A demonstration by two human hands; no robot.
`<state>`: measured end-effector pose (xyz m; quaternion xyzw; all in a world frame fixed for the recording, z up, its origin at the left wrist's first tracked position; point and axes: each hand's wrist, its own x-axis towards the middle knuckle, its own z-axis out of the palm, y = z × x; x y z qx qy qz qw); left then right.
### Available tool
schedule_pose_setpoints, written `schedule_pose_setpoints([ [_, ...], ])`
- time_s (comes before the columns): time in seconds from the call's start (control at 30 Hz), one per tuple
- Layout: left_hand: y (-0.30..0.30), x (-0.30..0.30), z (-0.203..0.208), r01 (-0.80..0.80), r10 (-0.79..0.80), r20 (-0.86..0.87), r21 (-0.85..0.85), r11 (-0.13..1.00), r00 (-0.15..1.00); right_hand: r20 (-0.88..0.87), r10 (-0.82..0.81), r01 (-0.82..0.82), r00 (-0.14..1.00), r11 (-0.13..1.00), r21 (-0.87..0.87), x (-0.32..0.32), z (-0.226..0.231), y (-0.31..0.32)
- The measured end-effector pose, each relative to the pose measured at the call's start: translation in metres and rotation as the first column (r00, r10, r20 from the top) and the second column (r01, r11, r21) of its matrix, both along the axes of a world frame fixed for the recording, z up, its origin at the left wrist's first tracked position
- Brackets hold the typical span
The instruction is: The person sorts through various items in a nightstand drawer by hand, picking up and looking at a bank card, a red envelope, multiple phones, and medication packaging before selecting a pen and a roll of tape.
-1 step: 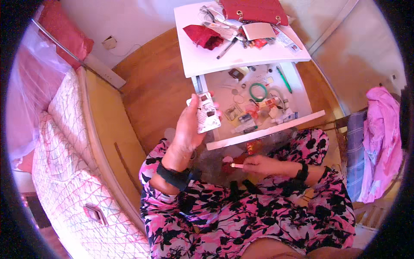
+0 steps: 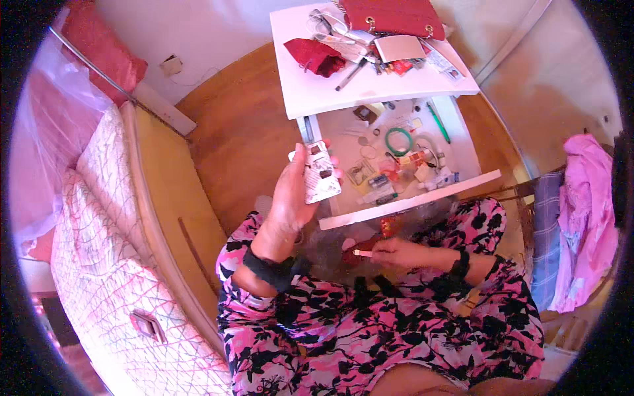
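My left hand [image 2: 292,188] is closed around a flat white card-like piece [image 2: 321,173] with dark printed pictures, raised at the left side of the open drawer [image 2: 422,199]. Its thumb lies along the near edge and the fingertips show on the far side. Low in front of my lap, my right hand [image 2: 398,253] pinches a short, thin, pale stick-like piece [image 2: 362,253] that points left; its kind is too small to make out. Inside the drawer lie a green bangle [image 2: 399,141], a green pen [image 2: 438,123], small tubes [image 2: 381,196] and other little items.
On the white cabinet top [image 2: 300,92] are a red bag [image 2: 396,16], a dark red pouch [image 2: 314,57], a black pen [image 2: 351,74] and mixed small things. A bed [image 2: 99,257] stands at the left, with a small dark case [image 2: 146,325] on it. Pink cloth [image 2: 584,224] hangs at the right.
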<state>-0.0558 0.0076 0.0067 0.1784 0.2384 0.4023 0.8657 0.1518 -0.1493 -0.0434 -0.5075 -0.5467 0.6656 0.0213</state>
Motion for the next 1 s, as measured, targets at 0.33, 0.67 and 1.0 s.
schedule_pose_setpoints([
  [0.33,-0.002,-0.002,0.006,0.031,-0.018,0.215,-0.060,0.998,0.976,0.264,0.081,-0.217,0.961,0.814,0.540,-0.020,-0.046,0.000],
  [0.67,-0.012,0.006,0.000,-0.249,0.252,-0.180,0.036,0.968,0.951,-0.216,-0.281,0.352,0.935,0.654,0.670,-0.045,0.084,0.038],
  [1.0,-0.021,0.008,-0.004,-0.163,0.172,-0.124,0.073,0.984,0.977,-0.392,-0.465,0.594,0.794,0.731,0.336,-0.043,0.065,0.080],
])
